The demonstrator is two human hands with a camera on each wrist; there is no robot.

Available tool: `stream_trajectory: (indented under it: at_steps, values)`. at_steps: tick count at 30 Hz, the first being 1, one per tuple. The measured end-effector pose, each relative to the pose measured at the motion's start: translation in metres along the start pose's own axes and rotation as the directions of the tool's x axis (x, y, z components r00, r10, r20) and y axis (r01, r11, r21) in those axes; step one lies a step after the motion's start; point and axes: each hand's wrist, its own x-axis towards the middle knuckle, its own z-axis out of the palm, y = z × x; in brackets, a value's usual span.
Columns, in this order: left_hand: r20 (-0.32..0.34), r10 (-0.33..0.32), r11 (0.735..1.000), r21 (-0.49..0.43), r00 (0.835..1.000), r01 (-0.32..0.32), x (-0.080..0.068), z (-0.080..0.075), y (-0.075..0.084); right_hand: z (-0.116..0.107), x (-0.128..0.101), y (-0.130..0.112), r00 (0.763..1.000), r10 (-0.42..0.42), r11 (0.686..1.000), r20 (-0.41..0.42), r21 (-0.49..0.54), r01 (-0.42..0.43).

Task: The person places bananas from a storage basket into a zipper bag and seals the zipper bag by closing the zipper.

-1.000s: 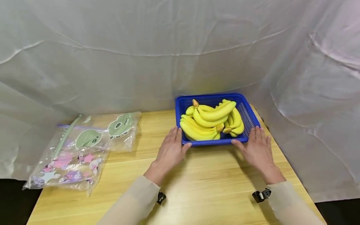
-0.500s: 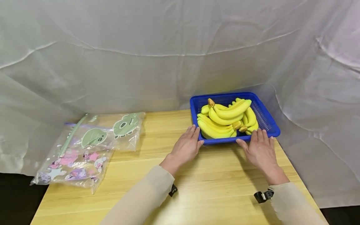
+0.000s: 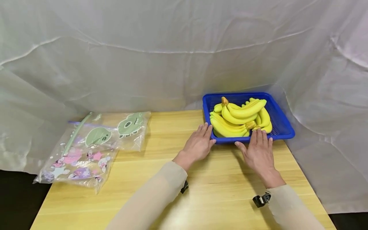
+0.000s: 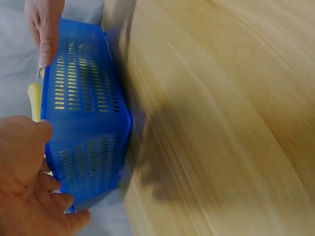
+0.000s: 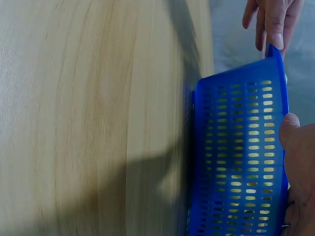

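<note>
A blue slotted plastic basket (image 3: pixel 280 126) holding bunches of yellow bananas (image 3: pixel 237 116) sits at the far right corner of the wooden table (image 3: pixel 201 191). Its right side juts past the table edge against the white cloth. My left hand (image 3: pixel 202 140) lies with straight fingers against the basket's near-left corner, thumb on the front wall. My right hand (image 3: pixel 253 143) rests flat-fingered over the front rim. The left wrist view has the basket (image 4: pixel 83 123) beside my left hand (image 4: pixel 29 187). The right wrist view shows the basket (image 5: pixel 236 157) with my right thumb (image 5: pixel 290 130) at its rim.
Several clear zip bags (image 3: pixel 95 143) with cartoon prints lie stacked at the table's left edge. A white cloth backdrop (image 3: pixel 172 54) hangs close behind and to the right of the table. Bare wood spans the middle and front.
Both hands have slid the basket of bananas to the right and slightly back, so its right side now overhangs the table edge. My right hand sits nearer the front rim's middle.
</note>
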Motion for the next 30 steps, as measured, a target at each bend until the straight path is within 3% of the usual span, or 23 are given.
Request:
stream_trajectory:
  at_steps: [6, 12, 16, 21, 25, 30]
  values:
    - [0.021, 0.006, 1.000, -0.011, 1.000, -0.005, 0.006, 0.000, 0.004, 0.006, 0.000, -0.009, 0.999, -0.045, 0.999, -0.009, 0.006, 0.045]
    - [0.029, 0.009, 0.999, 0.050, 1.000, -0.011, 0.004, 0.002, 0.001, 0.017, -0.002, -0.019, 0.992, -0.123, 0.992, -0.030, 0.009, 0.123]
    - [-0.012, -0.012, 0.999, 0.047, 1.000, 0.013, -0.004, 0.003, -0.008, 0.020, -0.002, -0.022, 0.989, -0.137, 0.990, -0.063, 0.014, 0.138]
    - [-0.118, -0.034, 0.999, 0.027, 0.992, 0.037, -0.020, 0.000, -0.025, 0.018, -0.001, -0.029, 0.979, -0.177, 0.983, -0.101, 0.036, 0.181]
    - [-0.240, -0.038, 0.999, 0.021, 0.970, 0.045, -0.035, -0.010, -0.047, 0.018, -0.001, -0.037, 0.971, -0.211, 0.975, -0.115, 0.050, 0.218]
    - [-0.379, -0.115, 0.993, -0.023, 0.918, 0.115, -0.055, -0.030, -0.084, 0.021, -0.002, -0.046, 0.957, -0.255, 0.962, -0.137, 0.059, 0.265]
